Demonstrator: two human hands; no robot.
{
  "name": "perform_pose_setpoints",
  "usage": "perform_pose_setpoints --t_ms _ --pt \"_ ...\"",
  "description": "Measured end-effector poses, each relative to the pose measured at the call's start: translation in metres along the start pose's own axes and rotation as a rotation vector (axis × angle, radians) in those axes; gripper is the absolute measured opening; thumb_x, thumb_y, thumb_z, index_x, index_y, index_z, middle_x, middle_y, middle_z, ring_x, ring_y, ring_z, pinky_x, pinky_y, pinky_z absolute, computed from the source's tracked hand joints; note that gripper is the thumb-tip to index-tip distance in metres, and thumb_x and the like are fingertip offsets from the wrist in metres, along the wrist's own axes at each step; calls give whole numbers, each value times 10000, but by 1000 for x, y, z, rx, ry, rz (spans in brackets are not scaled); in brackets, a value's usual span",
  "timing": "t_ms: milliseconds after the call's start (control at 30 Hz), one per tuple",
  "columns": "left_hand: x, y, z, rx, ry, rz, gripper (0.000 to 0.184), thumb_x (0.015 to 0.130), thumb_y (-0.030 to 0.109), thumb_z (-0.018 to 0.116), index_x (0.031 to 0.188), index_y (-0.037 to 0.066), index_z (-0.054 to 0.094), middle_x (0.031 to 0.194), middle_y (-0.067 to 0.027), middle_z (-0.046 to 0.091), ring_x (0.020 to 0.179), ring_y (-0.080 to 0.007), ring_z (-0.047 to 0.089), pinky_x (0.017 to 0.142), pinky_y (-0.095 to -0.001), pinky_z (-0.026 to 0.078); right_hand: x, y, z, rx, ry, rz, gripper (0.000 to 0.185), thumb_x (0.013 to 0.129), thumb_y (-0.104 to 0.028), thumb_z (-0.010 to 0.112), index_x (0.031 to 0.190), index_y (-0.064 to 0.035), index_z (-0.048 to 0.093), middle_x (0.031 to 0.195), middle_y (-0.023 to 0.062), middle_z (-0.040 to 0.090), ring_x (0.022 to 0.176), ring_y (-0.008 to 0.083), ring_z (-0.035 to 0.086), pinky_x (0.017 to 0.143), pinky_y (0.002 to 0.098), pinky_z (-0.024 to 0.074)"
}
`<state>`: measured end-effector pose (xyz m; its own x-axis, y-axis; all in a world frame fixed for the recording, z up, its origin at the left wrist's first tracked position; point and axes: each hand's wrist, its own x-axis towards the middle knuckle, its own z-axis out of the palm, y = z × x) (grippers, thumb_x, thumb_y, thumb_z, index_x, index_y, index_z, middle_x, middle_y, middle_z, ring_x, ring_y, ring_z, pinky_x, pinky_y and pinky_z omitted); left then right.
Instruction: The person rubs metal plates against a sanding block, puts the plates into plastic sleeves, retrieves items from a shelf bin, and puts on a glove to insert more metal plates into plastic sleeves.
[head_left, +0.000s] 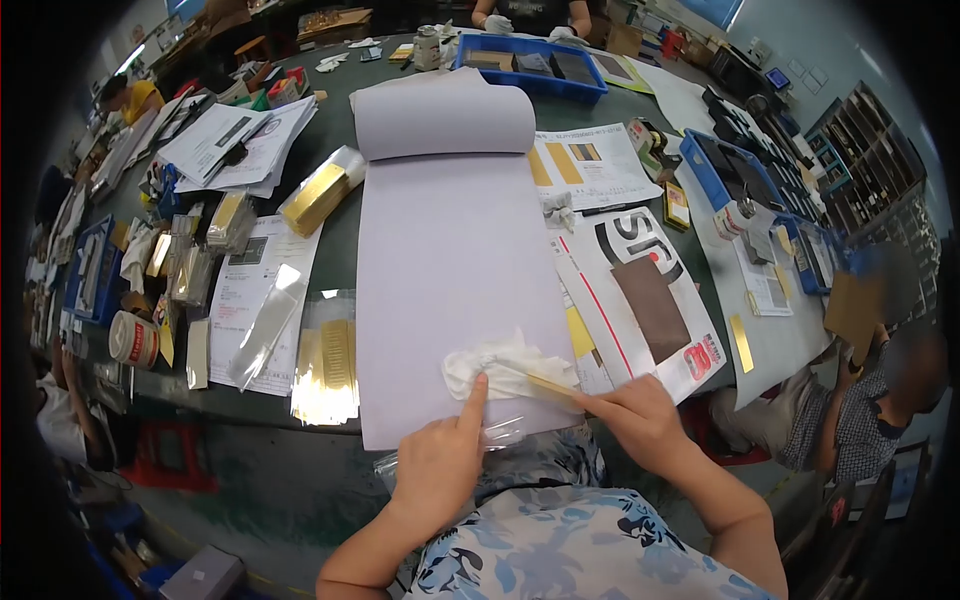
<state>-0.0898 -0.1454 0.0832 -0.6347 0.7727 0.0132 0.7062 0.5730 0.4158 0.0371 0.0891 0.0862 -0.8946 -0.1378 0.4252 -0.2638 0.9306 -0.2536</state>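
My right hand (640, 418) grips the near end of a thin gold strip (547, 384) between thumb and fingers. The strip's far part lies over a crumpled white cloth (500, 362). My left hand (440, 458) has its index finger stretched out, the fingertip on the cloth's left part; its other fingers look folded and are partly hidden. Under the cloth is a long pale sheet (450, 240), rolled up at its far end. Some clear plastic film (503, 432) lies at the sheet's near edge, beside my left hand.
Left of the sheet are clear-wrapped gold strips (325, 365), a wrapped gold bundle (322, 190) and a tub (133, 338). At right, a brown piece (651, 310) lies on a printed bag (700, 330). A blue tray (530, 68) stands at the back, near a gloved person. Another person sits right.
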Motion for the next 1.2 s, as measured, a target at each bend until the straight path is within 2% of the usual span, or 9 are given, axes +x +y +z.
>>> perform_pose_setpoints --t_ms 67,200,333,433,733,867,933,1067,1200 --pt "0 -5 -3 -38 -6 5 567 833 137 618 1358 27 436 593 -90 585 545 -257 616 522 -384 487 -13 1 -20 -19 -14 39 448 718 -28 630 1161 -92 653 739 6 583 655 190 537 613 327 407" --pt "7 -16 -15 -680 -32 -166 303 901 161 597 1162 6 595 524 -35 512 447 -154 496 471 -293 390 -11 -9 -44 -137 9 256 348 719 -29 671 1062 -88 681 745 9 614 657 191 568 600 328 407" --pt "15 -2 -41 -1321 -292 -337 200 941 153 587 959 -34 655 536 52 468 446 -28 378 446 -197 275 15 -23 -43 -131 178 -24 245 754 -71 664 993 -114 688 922 6 679 839 149 635 709 302 433" --pt "12 -6 -33 -1565 -399 -315 179 922 147 615 935 -32 629 525 43 455 434 -28 354 427 -203 266 30 -28 -31 -180 230 -173 191 768 -112 665 955 -136 695 996 -3 688 928 139 645 778 292 431" --pt "6 -5 -38 -1592 -300 -435 134 870 114 675 889 14 588 587 25 499 442 -22 356 409 -196 265 50 -28 -19 -111 316 -207 173 766 -127 673 933 -155 709 1069 12 681 1032 163 612 839 310 449" --pt "6 -15 -30 -1566 -177 -416 122 872 112 670 880 22 588 613 31 512 443 -14 355 409 -185 261 63 -13 -13 -165 454 -19 208 772 -57 665 974 -98 693 1073 49 665 1034 210 597 826 325 464" --pt "4 -20 -34 -1601 -99 -484 354 851 121 702 558 -30 573 876 -99 603 500 -57 433 413 -218 321 67 -6 -9 -207 535 95 219 791 -29 652 1003 -75 684 1068 69 659 1020 222 594 819 318 465" --pt "1 -24 -30 -1591 -40 -481 311 852 120 703 611 -46 599 885 -88 608 512 -50 429 427 -212 324 62 -9 6 795 387 534 438 829 -6 659 1243 7 516 1037 103 634 856 131 565 775 271 450" --pt "5 -12 -31 -1451 19 -465 194 864 114 693 758 -38 635 707 -10 575 510 -19 417 437 -197 301 76 -35 16 743 249 475 527 839 -50 681 1308 -7 444 997 87 621 834 113 559 713 252 445"
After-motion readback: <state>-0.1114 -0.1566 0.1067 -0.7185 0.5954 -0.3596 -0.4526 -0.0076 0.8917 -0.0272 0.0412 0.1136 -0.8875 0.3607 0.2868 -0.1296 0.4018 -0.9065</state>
